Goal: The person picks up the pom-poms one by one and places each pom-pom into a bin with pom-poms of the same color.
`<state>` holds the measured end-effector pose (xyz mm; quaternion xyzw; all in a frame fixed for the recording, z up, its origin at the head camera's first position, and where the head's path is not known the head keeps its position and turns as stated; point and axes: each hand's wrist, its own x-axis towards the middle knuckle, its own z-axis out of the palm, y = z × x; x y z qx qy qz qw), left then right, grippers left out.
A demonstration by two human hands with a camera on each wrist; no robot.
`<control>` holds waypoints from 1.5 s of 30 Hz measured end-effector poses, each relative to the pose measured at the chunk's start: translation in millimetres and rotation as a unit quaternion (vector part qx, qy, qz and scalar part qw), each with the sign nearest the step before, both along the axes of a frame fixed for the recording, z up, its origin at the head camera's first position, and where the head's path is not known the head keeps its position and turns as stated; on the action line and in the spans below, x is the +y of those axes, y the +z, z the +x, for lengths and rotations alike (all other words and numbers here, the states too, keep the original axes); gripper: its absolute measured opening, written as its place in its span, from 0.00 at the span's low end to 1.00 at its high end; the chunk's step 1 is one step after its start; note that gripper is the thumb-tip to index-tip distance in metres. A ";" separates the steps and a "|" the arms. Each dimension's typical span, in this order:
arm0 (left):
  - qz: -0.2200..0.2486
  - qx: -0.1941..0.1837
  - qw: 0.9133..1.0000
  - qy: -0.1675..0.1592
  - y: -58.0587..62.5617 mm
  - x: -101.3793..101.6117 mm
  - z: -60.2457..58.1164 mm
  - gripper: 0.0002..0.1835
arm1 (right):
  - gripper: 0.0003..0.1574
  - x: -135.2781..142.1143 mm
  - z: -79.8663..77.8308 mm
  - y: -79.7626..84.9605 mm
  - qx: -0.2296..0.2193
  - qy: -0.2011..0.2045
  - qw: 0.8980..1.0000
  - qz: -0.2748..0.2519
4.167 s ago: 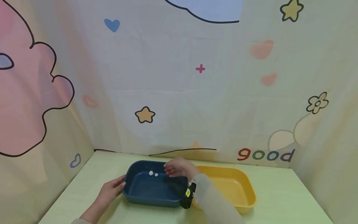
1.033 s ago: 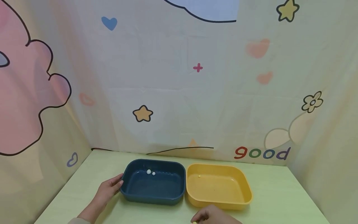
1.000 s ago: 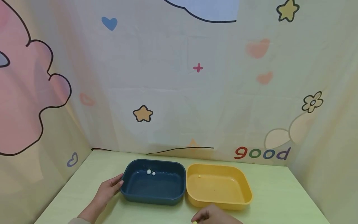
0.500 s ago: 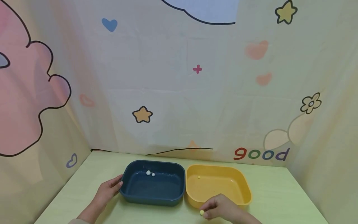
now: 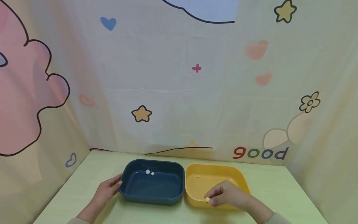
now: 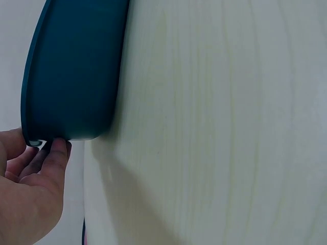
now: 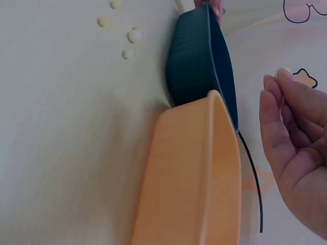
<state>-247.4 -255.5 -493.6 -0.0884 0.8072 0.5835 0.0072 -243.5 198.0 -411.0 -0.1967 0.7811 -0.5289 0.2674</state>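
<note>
My left hand point(image 5: 104, 190) holds the left end of the dark blue tray point(image 5: 153, 190), thumb at the rim; in the left wrist view, its fingers point(image 6: 55, 162) bear on the outer wall. Two white balls point(image 5: 147, 171), one slightly larger, lie toward the back inside that tray. Between thumb and fingertips my right hand point(image 5: 229, 196) pinches a small yellow ball point(image 5: 207, 200). It overlaps the front rim of the yellow tray point(image 5: 193, 201) in the head view and is above rim height in the right wrist view. A tiny yellow ball point(image 5: 198, 176) lies inside the yellow tray.
Both trays stand side by side on a pale green table point(image 5: 279, 193). Several small yellow and white balls point(image 7: 134, 36) lie on the table in front of the blue tray, seen in the right wrist view. A printed curtain point(image 5: 167, 93) encloses the back and sides.
Over the last second my right hand has risen from the table's front edge to above the yellow tray's front, carrying the yellow ball. My left hand has kept its hold on the blue tray.
</note>
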 end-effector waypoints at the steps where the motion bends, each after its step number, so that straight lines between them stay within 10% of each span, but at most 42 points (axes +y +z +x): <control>1: -0.001 -0.001 1.000 0.000 0.0 -0.2 0.0 0.26 | 0.22 0.8 -2.0 2.9 -0.001 0.005 1.000 -0.005; 21: 0.003 -0.001 1.000 0.007 0.2 -1.4 -1.0 0.26 | 0.27 20.6 -58.0 66.6 0.036 0.011 0.998 0.046; 35: 0.003 0.002 1.000 0.006 1.4 -1.8 -1.3 0.26 | 0.22 26.4 -99.3 70.9 0.046 0.024 0.996 0.073; 45: 0.003 0.000 1.000 0.007 2.8 -0.5 0.3 0.25 | 0.12 28.5 -116.7 55.9 -0.033 0.018 0.998 0.056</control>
